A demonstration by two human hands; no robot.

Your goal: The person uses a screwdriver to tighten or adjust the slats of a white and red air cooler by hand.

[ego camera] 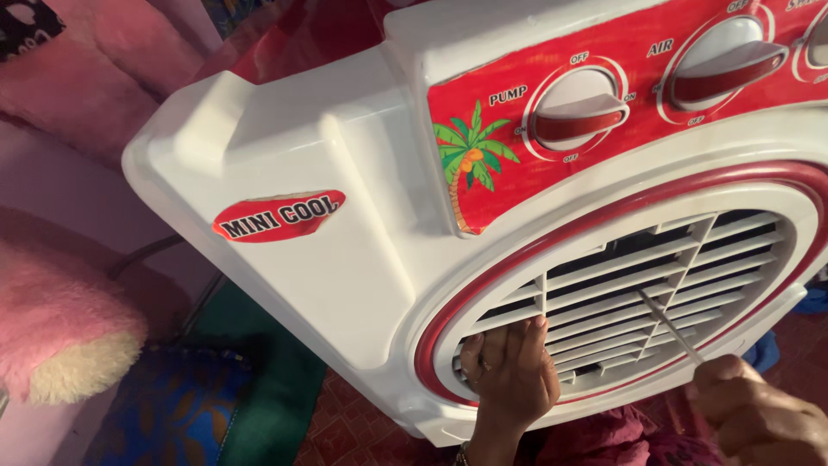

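Both hands at cooler grille point(655, 276)

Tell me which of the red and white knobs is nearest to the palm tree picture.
The leftmost knob, directly right of the palm tree picture; the other knobs sit farther right along the red panel.

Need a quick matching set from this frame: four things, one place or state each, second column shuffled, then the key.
1. left hand
2. right hand
3. round grille
4. palm tree sticker

A. holds a thin white stick poked between the slats
B. on the red panel, left of the knobs
C. fingers hooked into the grille's lower left slats
D. ringed by a red band

Pairs: 1-C, 2-A, 3-D, 4-B
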